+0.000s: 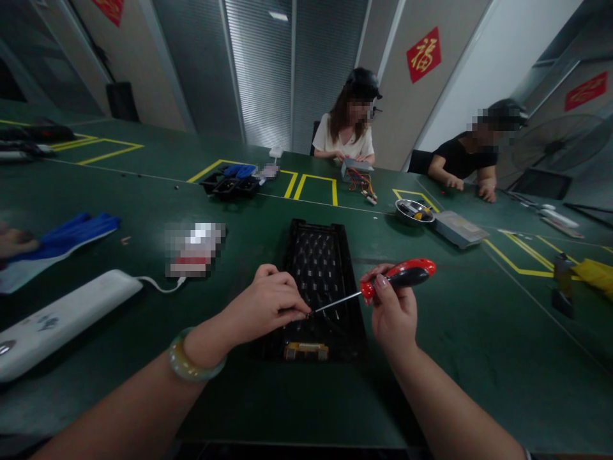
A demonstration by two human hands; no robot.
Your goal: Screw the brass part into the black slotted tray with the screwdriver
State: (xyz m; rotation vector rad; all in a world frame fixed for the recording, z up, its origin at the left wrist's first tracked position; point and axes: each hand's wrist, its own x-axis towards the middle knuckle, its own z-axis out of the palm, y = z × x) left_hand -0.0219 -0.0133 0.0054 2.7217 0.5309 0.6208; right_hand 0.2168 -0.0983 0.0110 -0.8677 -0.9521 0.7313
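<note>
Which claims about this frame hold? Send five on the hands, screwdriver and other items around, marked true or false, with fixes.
1. The right hand holds a red-and-black-handled screwdriver. True.
2. The thin metal shaft of the screwdriver points toward the left hand. True.
3. The pale green round bangle is on the right wrist. False: it is on the left wrist.
4. The black rectangular casing lies to the right of the screwdriver's handle. False: it lies to the left.
5. The shiny round metal bowl is empty. False: small items lie in it.
</note>
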